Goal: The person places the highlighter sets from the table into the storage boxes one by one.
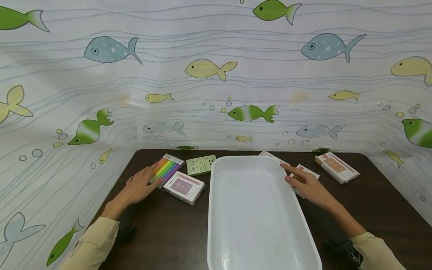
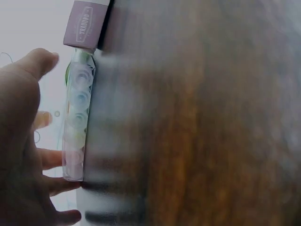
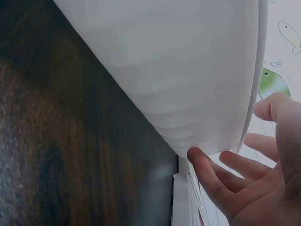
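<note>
My left hand [image 1: 139, 185] rests with fingers spread on a clear flat pack of rainbow-coloured sticks [image 1: 170, 167] at the back left. In the left wrist view the pack [image 2: 79, 113] shows a row of pale round ends, its side toward the thumb. A large white tray [image 1: 210, 213] stands lengthwise in the middle. At its far right corner is my right hand [image 1: 308, 187], fingers extended. The right wrist view has the fingertips close by the tray's outer wall [image 3: 178, 61] and the thumb near its rim.
A white box with a purple panel [image 1: 183, 187] lies right of the rainbow pack, a green packet [image 1: 200, 165] behind it. Several white packets [image 1: 312, 172] lie partly hidden beyond the tray's right side. A box with a tan panel [image 1: 337, 167] sits farther right. A fish-print curtain [image 1: 209, 112] encloses the table.
</note>
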The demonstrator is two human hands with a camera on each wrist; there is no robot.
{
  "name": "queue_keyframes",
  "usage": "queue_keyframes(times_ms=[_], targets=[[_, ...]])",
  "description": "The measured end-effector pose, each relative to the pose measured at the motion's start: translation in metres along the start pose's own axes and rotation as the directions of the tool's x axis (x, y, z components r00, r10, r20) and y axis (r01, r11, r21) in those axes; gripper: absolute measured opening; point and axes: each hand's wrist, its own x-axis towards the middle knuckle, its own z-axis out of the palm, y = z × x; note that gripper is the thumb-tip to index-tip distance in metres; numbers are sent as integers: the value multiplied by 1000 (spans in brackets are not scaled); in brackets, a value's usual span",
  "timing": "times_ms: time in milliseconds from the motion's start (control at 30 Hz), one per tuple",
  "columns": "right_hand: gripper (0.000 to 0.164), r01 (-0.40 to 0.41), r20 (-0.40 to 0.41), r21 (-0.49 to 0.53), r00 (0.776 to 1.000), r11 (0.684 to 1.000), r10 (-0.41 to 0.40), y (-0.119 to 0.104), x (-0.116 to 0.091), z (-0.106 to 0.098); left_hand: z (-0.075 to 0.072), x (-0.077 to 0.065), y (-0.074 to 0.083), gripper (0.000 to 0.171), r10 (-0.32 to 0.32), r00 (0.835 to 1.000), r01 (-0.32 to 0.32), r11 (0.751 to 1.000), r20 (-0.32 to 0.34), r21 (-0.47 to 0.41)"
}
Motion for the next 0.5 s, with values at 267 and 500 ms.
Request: queue_keyframes(times_ms=[267,500], targets=[[49,-22,10,17,1000,1000,22,-2,2,1,1,4,-3,87,-9,1000,9,999,5,-32],[47,-47,8,14,999,999,47,0,1,1,1,7,-3,85,-8,1000,8,999,2,-50]])
